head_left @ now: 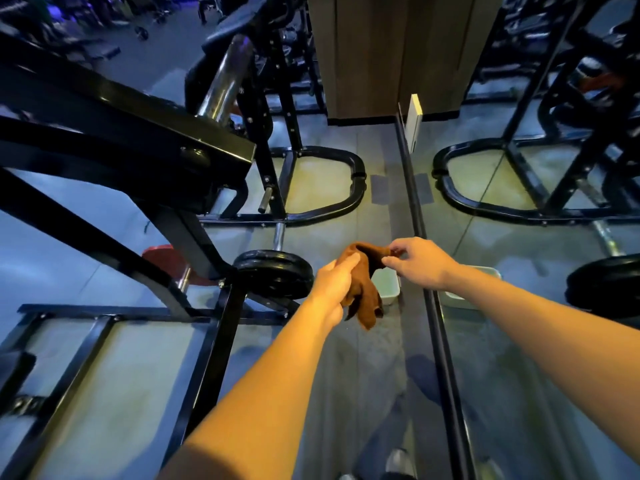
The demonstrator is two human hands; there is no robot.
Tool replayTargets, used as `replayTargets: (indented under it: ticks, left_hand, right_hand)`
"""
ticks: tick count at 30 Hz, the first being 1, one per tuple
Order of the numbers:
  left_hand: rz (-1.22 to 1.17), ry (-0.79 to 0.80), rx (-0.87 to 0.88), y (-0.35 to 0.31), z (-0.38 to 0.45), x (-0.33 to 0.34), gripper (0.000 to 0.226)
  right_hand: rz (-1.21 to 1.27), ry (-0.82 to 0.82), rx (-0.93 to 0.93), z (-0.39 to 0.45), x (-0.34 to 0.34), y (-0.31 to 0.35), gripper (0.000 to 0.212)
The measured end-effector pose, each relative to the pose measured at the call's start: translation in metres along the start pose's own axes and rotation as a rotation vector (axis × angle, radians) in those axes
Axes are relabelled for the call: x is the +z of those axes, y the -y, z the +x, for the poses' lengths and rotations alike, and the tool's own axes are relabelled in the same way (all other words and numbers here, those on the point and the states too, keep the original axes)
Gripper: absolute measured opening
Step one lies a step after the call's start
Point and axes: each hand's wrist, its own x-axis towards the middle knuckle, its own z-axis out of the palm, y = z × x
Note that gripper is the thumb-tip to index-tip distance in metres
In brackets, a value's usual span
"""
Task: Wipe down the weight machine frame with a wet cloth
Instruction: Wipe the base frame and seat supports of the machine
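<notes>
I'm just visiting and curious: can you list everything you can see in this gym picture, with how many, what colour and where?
cloth: one, brown, held in mid-air between both hands
weight machine frame: one, black, left half of the view
weight plates: a black stack on a bar at the frame's foot, left of the cloth
red plate: one, partly hidden behind the frame
chrome tube: one, silver, upper centre
bucket: one, pale green-grey, on the floor behind the cloth
mirror: one, right side, reflecting the machines
wooden panel: brown, top centre
floor: grey
left hand: grips the cloth
right hand: pinches the cloth's top corner
</notes>
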Motion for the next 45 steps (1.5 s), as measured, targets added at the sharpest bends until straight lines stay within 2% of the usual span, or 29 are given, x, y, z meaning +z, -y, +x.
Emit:
replayTargets:
  ticks: [2,6,10,18,22,27,30,33,36,39,42,45]
  left_hand:
    - [-0.007,-0.016,-0.018,-0.005,0.01,0.004,0.023]
    - [0.005,-0.078,-0.049,-0.008,0.033,0.017,0.029]
    - [0.037,-0.145,-0.069,-0.012,0.057,0.027,0.026]
    - [0.082,-0.149,-0.098,-0.01,0.081,0.02,0.017]
    - [0.075,-0.154,-0.095,-0.009,0.092,0.005,0.006]
    - [0.109,-0.115,-0.103,-0.022,0.116,0.006,0.005]
    - [0.192,-0.061,-0.111,-0.032,0.14,0.015,0.001]
    - [0.342,-0.047,-0.1,-0.036,0.172,0.022,0.009]
    - [0.607,0.003,-0.014,-0.043,0.214,0.027,0.021]
    - [0.851,0.08,0.1,-0.052,0.254,0.034,0.017]
    - [0.905,0.114,0.175,-0.06,0.284,0.043,0.015]
    - [0.903,0.157,0.19,-0.065,0.301,0.046,0.02]
  right_hand:
    - [0.013,0.02,-0.011,0.016,-0.003,-0.006,0.017]
    - [0.017,0.074,-0.034,0.046,-0.003,-0.023,0.012]
    - [0.022,0.082,-0.036,0.077,0.0,-0.038,0.018]
    - [0.109,0.133,-0.019,0.1,0.018,-0.051,0.021]
    - [0.089,0.152,-0.068,0.114,0.019,-0.047,0.022]
    - [0.019,0.151,-0.089,0.129,0.021,-0.055,0.02]
    - [-0.008,0.115,-0.07,0.144,0.015,-0.066,0.016]
    - [-0.051,0.055,0.0,0.161,0.009,-0.083,0.015]
    - [-0.043,-0.05,0.138,0.177,0.003,-0.1,0.014]
    - [-0.013,-0.131,0.273,0.194,0.003,-0.108,0.017]
    - [0.067,-0.221,0.373,0.21,0.006,-0.115,0.02]
    - [0.084,-0.255,0.371,0.222,0.003,-0.124,0.019]
